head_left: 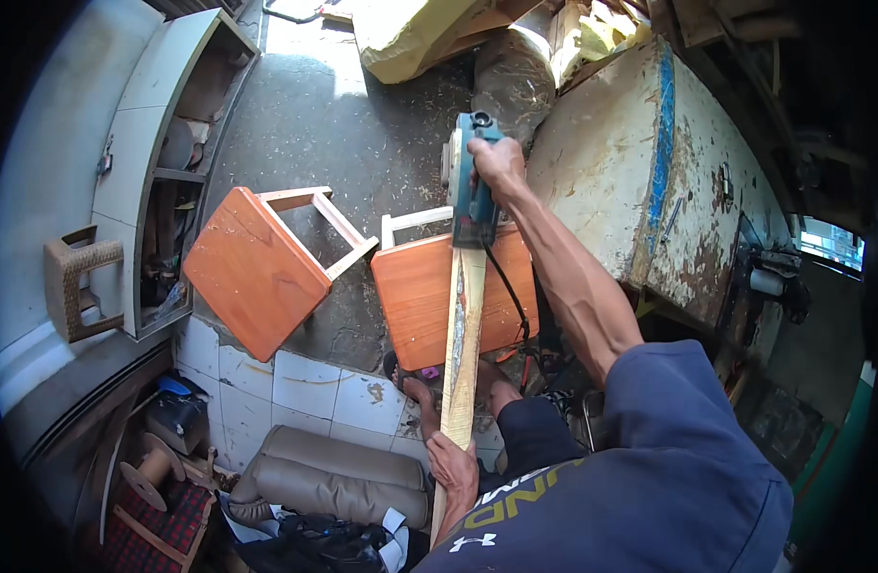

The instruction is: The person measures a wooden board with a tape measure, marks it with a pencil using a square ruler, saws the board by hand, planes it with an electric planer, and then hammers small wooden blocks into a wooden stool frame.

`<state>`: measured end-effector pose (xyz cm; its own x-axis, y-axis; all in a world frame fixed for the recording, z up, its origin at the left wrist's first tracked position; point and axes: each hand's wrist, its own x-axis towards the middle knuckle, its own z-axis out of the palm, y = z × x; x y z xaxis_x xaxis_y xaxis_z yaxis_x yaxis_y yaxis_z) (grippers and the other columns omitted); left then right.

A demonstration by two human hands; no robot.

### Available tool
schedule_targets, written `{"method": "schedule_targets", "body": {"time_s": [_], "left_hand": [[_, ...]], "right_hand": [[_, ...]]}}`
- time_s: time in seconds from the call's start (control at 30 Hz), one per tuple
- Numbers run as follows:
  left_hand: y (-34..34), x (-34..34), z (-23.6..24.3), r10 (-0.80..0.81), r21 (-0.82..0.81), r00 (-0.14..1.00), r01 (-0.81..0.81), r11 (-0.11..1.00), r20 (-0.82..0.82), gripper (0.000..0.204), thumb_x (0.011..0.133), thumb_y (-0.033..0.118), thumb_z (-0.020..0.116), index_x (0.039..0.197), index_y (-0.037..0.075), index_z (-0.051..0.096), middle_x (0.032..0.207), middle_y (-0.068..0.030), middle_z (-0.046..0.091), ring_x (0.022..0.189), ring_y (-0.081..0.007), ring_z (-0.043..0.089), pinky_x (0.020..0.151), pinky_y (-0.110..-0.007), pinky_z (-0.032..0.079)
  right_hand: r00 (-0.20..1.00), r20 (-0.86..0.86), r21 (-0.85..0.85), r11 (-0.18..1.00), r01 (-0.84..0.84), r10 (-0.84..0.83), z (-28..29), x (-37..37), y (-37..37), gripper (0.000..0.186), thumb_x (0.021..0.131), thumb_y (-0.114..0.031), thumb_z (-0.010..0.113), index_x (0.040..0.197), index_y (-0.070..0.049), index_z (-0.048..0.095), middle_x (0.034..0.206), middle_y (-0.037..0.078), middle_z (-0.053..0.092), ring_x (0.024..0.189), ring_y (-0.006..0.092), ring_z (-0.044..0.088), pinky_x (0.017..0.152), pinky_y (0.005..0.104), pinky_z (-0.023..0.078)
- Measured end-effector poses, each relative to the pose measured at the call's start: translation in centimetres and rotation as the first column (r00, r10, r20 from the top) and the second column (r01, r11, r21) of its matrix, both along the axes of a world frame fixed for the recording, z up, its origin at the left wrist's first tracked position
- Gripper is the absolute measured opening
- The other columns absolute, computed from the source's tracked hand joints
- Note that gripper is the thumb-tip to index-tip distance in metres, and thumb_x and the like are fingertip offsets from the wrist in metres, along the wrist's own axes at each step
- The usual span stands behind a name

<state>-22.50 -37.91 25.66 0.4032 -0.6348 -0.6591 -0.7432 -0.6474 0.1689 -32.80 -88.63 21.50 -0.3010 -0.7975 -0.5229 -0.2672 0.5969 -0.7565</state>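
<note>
My right hand (499, 164) is wrapped round the handle of a teal electric planer (475, 212), which rests on the far part of a long wooden plank (465, 334). A black cord (506, 277) runs from the planer's near end. Closer to my body, my left hand (453, 468) grips the plank's near part. The plank lies across an orange-brown stool (410, 306) with pale wooden legs, and its face has rough, darker patches along the grain. To the left, a second stool (257, 272) of the same kind lies on its side.
A worn, peeling cabinet (601, 162) stands at the right. At the left are a white open-fronted cabinet (133, 143) and a woven stool (85, 282). A grey-brown cushion (334, 473) and a cable spool (152, 470) lie low left. Shavings dot the dark floor (362, 143).
</note>
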Motion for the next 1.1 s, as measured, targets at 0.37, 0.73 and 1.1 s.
{"method": "schedule_targets", "body": {"time_s": [0.37,0.73,1.1], "left_hand": [[0.4,-0.3,0.8,0.019,0.064,1.0,-0.02,0.998,0.014,0.072,0.07,0.03,0.093,0.117,0.0,0.048,0.107,-0.0208,0.058,0.104,-0.0421,0.06,0.089,-0.049,0.05],[0.0,-1.1,-0.1,0.034,0.016,0.999,-0.034,0.999,0.008,0.063,0.074,0.028,0.09,0.111,0.0,0.048,0.106,-0.0222,0.058,0.101,-0.0433,0.061,0.087,-0.05,0.051],[0.3,-0.3,1.0,0.056,0.043,0.998,-0.057,0.997,0.026,0.062,0.075,0.03,0.088,0.111,0.0,0.048,0.106,-0.022,0.058,0.102,-0.0441,0.06,0.088,-0.051,0.05]], "right_hand": [[0.998,0.064,0.158,0.987,-0.03,0.02,6.8,3.6,24.8,0.023,0.089,-0.021,0.068,0.096,0.001,0.066,0.07,0.013,0.069,0.061,0.0234,0.068,0.062,0.0389,0.055],[0.996,0.073,-0.033,0.998,0.059,-0.056,-1.2,-1.7,-1.0,0.025,0.088,-0.017,0.064,0.075,0.004,0.065,0.061,0.01,0.063,0.048,0.0199,0.06,0.047,0.0372,0.049],[0.997,0.073,0.113,0.993,-0.041,0.033,5.6,2.6,25.5,0.029,0.086,-0.019,0.071,0.103,0.003,0.066,0.087,0.02,0.072,0.08,0.0285,0.072,0.075,0.0431,0.057]]}}
